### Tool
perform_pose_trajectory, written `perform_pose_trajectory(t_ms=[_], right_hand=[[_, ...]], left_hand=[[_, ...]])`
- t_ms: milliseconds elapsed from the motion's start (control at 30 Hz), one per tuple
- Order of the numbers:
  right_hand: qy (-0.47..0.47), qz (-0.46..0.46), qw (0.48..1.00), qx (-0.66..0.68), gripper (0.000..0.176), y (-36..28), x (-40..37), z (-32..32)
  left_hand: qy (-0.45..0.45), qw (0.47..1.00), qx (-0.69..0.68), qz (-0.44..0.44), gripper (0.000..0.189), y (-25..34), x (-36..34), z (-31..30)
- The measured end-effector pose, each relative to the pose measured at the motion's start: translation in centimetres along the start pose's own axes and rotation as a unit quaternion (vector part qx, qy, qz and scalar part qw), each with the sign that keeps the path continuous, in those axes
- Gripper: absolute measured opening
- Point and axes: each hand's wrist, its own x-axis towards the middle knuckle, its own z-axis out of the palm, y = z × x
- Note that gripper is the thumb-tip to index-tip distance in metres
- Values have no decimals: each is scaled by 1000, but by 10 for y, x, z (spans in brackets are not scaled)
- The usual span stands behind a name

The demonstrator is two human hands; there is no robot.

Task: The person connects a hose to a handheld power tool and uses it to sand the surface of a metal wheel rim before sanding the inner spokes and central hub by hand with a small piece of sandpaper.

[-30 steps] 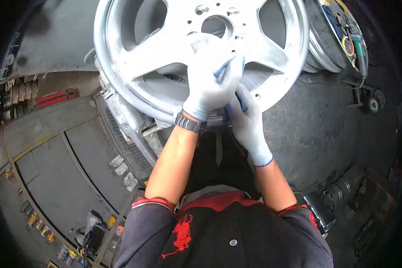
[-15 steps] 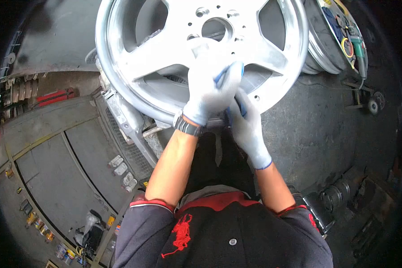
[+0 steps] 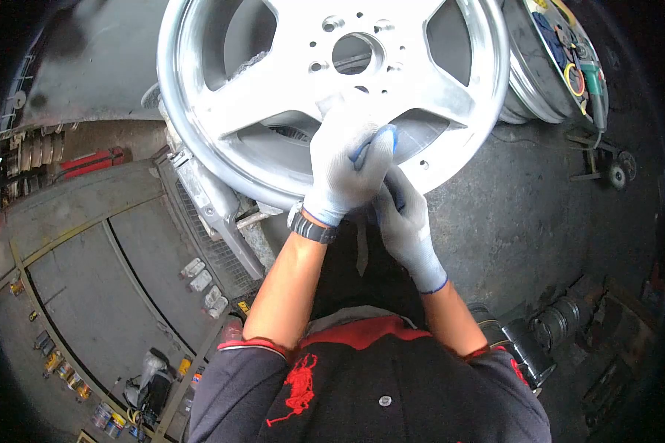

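A bare silver alloy wheel (image 3: 262,103) fills the upper middle of the view, its spoked face toward me. My left hand (image 3: 347,166), in a white and blue glove with a watch at the wrist, lies over the lower spoke. Its fingers point toward the hub and are washed out by glare; the thumb presses in against them. Whatever it holds is hidden. Just below and to the right, my right hand (image 3: 406,229), gloved too, is closed with curled fingers near the rim's lower edge, close against the left hand. What is in it cannot be seen.
Behind on the right, another wheel (image 3: 528,81) bears a tray of tools with a green power tool (image 3: 592,77). A metal support (image 3: 207,196) stands left of the wheel. Red bars (image 3: 92,162) lie farther left. Wrapped blocks (image 3: 199,280) and a grinder (image 3: 151,380) sit lower left.
My left hand has slid slightly down the spoke, away from the hub. My right hand has moved a little down toward me. The wheel stays almost where it was.
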Motion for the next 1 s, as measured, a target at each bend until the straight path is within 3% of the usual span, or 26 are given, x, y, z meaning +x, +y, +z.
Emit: perform_pose_trajectory(t_ms=[233,333,367,433,467,500,600,833,1000], right_hand=[[22,-63,998,4,40,1,24,1],[14,-46,999,2,40,-2,6,1],[2,-1,1000,5,39,-5,-2,0],[-8,43,999,10,39,-5,-4,0],[4,14,1000,16,39,-2,-2,0],[15,-16,1000,22,39,0,1,1],[13,-59,998,2,38,4,20,0],[8,7,1000,-6,40,0,-6,3],[13,-55,998,19,40,11,20,3]], left_hand=[[-27,997,-31,-71,12,-5,19,2],[-51,997,-3,-62,13,-6,2,-3],[-59,997,0,-51,5,-7,-9,-5],[-68,997,3,-40,16,-2,-6,-6],[-45,998,-4,-36,5,1,-4,-2],[-21,999,-11,-32,12,4,2,-1],[-38,997,-22,-62,11,-1,17,2],[-36,999,-1,-20,9,2,-7,-3],[-26,999,-20,-41,8,-5,16,2]])
